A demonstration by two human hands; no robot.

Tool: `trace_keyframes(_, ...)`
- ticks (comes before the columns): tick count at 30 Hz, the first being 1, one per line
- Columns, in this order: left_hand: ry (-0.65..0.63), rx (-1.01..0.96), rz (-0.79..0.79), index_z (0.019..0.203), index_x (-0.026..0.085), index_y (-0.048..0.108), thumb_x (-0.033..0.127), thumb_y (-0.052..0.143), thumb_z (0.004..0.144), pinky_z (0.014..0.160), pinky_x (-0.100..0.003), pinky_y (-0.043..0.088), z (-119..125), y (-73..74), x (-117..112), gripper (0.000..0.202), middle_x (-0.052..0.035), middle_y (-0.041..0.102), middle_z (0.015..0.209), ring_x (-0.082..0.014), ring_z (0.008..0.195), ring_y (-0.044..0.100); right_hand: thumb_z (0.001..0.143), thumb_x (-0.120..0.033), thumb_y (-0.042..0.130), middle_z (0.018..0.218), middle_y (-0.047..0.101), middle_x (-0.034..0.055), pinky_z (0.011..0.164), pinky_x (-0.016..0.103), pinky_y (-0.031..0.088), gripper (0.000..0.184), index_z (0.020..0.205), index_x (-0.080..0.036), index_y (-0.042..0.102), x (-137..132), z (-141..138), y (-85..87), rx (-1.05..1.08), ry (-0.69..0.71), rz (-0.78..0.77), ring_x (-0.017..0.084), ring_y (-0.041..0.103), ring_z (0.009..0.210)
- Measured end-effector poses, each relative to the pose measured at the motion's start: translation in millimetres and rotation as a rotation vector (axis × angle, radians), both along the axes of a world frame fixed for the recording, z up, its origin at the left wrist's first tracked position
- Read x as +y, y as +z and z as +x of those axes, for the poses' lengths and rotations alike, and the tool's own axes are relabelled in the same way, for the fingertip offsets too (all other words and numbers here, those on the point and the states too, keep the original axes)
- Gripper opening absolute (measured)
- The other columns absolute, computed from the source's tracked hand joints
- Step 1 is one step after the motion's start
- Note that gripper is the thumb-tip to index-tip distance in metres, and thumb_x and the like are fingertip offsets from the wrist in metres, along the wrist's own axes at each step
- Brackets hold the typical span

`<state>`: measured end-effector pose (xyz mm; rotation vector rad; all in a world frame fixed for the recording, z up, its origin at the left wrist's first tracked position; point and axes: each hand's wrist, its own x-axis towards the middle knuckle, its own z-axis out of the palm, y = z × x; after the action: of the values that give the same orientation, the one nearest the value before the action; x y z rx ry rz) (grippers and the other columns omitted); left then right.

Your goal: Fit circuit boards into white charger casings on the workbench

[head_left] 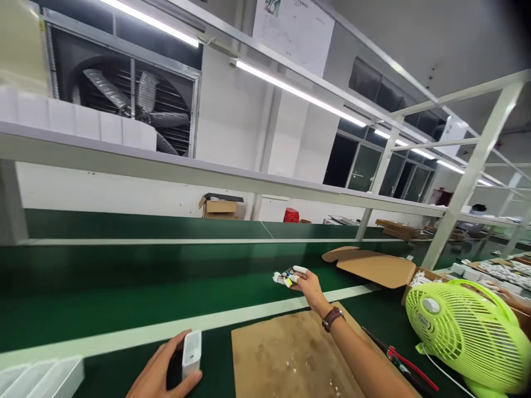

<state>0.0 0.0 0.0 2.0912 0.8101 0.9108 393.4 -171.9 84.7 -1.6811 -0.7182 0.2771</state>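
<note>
Near the bottom edge my left hand (pixel 160 367) is closed around a white plastic charger housing (pixel 191 354), held upright with an opening showing in its end. My right hand (pixel 309 284), with white covers on thumb and finger, pinches a small circuit board (pixel 286 276) carrying yellow, blue and white parts. It holds the board over the green bench surface, beyond a stained brown cardboard sheet (pixel 282 354). The two hands are well apart.
A green fan (pixel 464 331) stands at the right, with red-handled pliers (pixel 409 365) beside it. Behind lies an open cardboard box (pixel 373 266) of white parts. White trays (pixel 43 378) sit at lower left. A shelf beam (pixel 249 179) crosses above. Another person's hand (pixel 498 290) is at far right.
</note>
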Motion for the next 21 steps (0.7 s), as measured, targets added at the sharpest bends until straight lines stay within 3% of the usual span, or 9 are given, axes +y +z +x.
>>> trace_keyframes(2, -0.092, 0.068, -0.036, 0.140, 0.023, 0.061, 0.059, 0.071, 0.079, 0.113, -0.052, 0.053, -4.9, 15.2, -3.7, 0.071, -0.0096, 0.070, 0.140, -0.0388, 0.133, 0.063, 0.093, -0.042, 0.068, 0.106, 0.074, 0.0093, 0.077, 0.036, 0.060, 0.036, 0.116, -0.014, 0.068, 3.0, -36.1, 5.8, 0.043, 0.236, -0.010, 0.021, 0.072, 0.087)
trace_keyframes(5, -0.127, 0.065, -0.089, 0.140, 0.020, 0.059, 0.055, 0.072, 0.081, 0.112, -0.050, 0.053, -10.1, 31.2, -6.7, 0.070, -0.0116, 0.069, 0.140, -0.0364, 0.131, 0.064, 0.081, -0.042, 0.068, 0.095, 0.076, 0.0106, 0.073, 0.035, 0.059, 0.039, 0.105, -0.011, 0.075, 5.5, -97.2, 7.6, 0.090, 0.589, -0.121, 0.023, 0.073, 0.082)
trace_keyframes(7, -0.122, 0.017, -0.134, 0.139, 0.019, 0.059, 0.053, 0.073, 0.081, 0.110, -0.048, 0.054, -13.2, 34.4, -8.6, 0.069, -0.0126, 0.069, 0.140, -0.0353, 0.128, 0.066, 0.074, -0.038, 0.073, 0.088, 0.076, 0.0106, 0.071, 0.036, 0.058, 0.036, 0.097, -0.011, 0.078, 10.2, -138.2, 6.2, 0.078, 0.802, -0.234, 0.024, 0.073, 0.079)
trace_keyframes(9, -0.110, -0.050, -0.182, 0.138, 0.017, 0.058, 0.052, 0.075, 0.080, 0.110, -0.047, 0.053, -16.6, 33.4, -10.5, 0.070, -0.0141, 0.068, 0.139, -0.0347, 0.124, 0.067, 0.070, -0.033, 0.077, 0.090, 0.077, 0.0098, 0.073, 0.035, 0.057, 0.033, 0.097, -0.013, 0.080, 17.8, -173.4, 6.3, -0.002, 0.929, -0.332, 0.025, 0.073, 0.081)
trace_keyframes(11, -0.108, -0.112, -0.222, 0.138, 0.016, 0.057, 0.052, 0.076, 0.080, 0.111, -0.048, 0.051, -20.2, 30.9, -12.2, 0.070, -0.0152, 0.068, 0.138, -0.0344, 0.123, 0.067, 0.074, -0.028, 0.076, 0.101, 0.077, 0.0095, 0.079, 0.035, 0.054, 0.033, 0.104, -0.016, 0.079, 25.2, -198.4, 10.3, -0.151, 0.903, -0.383, 0.024, 0.071, 0.088)
trace_keyframes(13, -0.117, -0.145, -0.254, 0.137, 0.017, 0.056, 0.052, 0.077, 0.079, 0.111, -0.049, 0.050, -22.8, 28.8, -13.5, 0.071, -0.0156, 0.067, 0.138, -0.0345, 0.123, 0.066, 0.084, -0.029, 0.070, 0.105, 0.075, 0.0102, 0.083, 0.036, 0.049, 0.028, 0.108, -0.016, 0.076, 27.6, -213.3, 17.5, -0.316, 0.772, -0.420, 0.024, 0.067, 0.091)
trace_keyframes(16, -0.113, -0.150, -0.277, 0.136, 0.017, 0.057, 0.051, 0.078, 0.074, 0.112, -0.053, 0.048, -23.9, 27.7, -14.5, 0.074, -0.0156, 0.066, 0.139, -0.0360, 0.124, 0.064, 0.094, -0.044, 0.063, 0.078, 0.069, 0.0070, 0.073, 0.036, 0.045, 0.030, 0.090, -0.016, 0.073, 16.3, -226.2, 26.8, -0.475, 0.664, -0.547, 0.023, 0.061, 0.073)
trace_keyframes(19, -0.125, -0.150, -0.276, 0.136, 0.017, 0.058, 0.045, 0.078, 0.070, 0.114, -0.055, 0.045, -22.5, 28.3, -14.1, 0.074, -0.0156, 0.065, 0.139, -0.0365, 0.125, 0.062, 0.084, -0.056, 0.075, 0.062, 0.060, 0.0027, 0.063, 0.034, 0.042, 0.039, 0.077, -0.018, 0.068, -6.1, -239.2, 25.8, -0.542, 0.699, -0.687, 0.023, 0.057, 0.060)
trace_keyframes(21, -0.147, -0.156, -0.281, 0.135, 0.017, 0.059, 0.040, 0.077, 0.068, 0.115, -0.055, 0.044, -21.8, 29.0, -13.5, 0.073, -0.0154, 0.064, 0.139, -0.0358, 0.125, 0.062, 0.083, -0.051, 0.077, 0.077, 0.068, 0.0052, 0.066, 0.034, 0.046, 0.034, 0.092, -0.019, 0.070, -19.5, -248.2, 20.3, -0.543, 0.714, -0.678, 0.026, 0.064, 0.070)
